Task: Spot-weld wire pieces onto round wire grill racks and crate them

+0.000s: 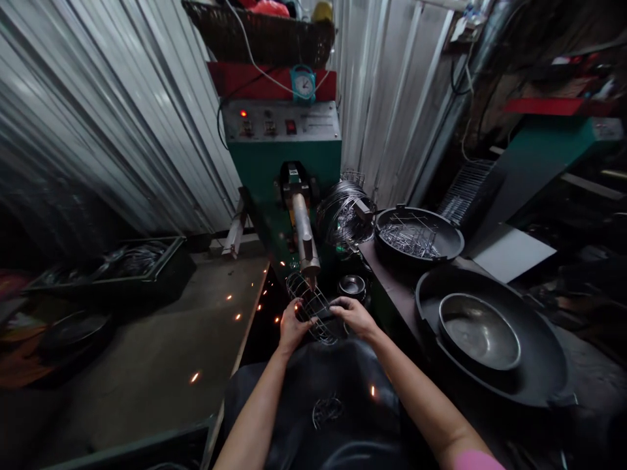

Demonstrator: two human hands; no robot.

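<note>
Under the machine's metal tip (312,281), wire frame (321,312) sits pinched between left hand (292,328) and right hand (356,316), fingers narrow. Rings and crosswires look largely joined; joints left, cannot tell. Loose wires (327,411) lie on dark apron (274,385). Right: desk (393,288) bears wire-strewn pan (449,230). Far: corrugated wall (122,98). Sparks (238,317) left.

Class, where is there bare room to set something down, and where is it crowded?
Floor lies bare between the wire bin and the machine, though sparks cross it. The steel bowl, ringed by the black pan, looks free inside. Crowded: under the metal arm, where left hand and right hand grip the wire basket.
</note>
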